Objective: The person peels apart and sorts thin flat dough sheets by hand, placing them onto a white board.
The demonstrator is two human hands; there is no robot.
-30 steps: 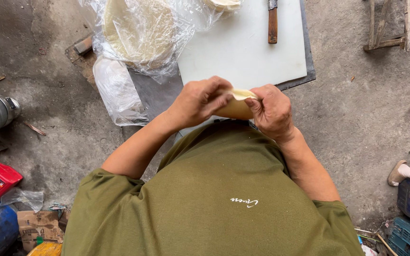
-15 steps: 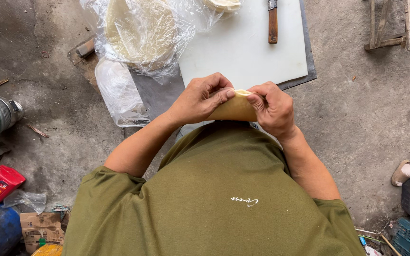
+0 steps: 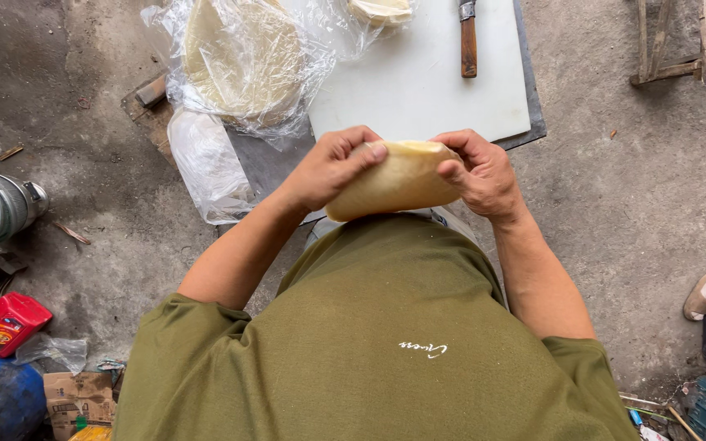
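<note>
both hands grip a folded pale flatbread [image 3: 390, 184] above the lap, the left hand [image 3: 332, 167] curled over its near-left end and the right hand [image 3: 484, 171] pinching the far-right edge. rolling it well likely needs even pressure so the thin sheet doesn't tear. beyond the grip, the white cutting board [image 3: 418, 73], the wooden-handled knife [image 3: 468, 41] and the bagged stack of flatbreads [image 3: 243, 57] are cut off at the top edge.

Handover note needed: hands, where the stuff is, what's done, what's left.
Left hand: grip closed over the near end of the folded pale dough sheet.
Right hand: fingers pinching its far end, held above the lap.
White cutting board ahead on the concrete floor; wooden-handled knife at its top.
Stack of round sheets in clear plastic at upper left.
Done: one sheet folded.
Left: stack still in the plastic.
</note>
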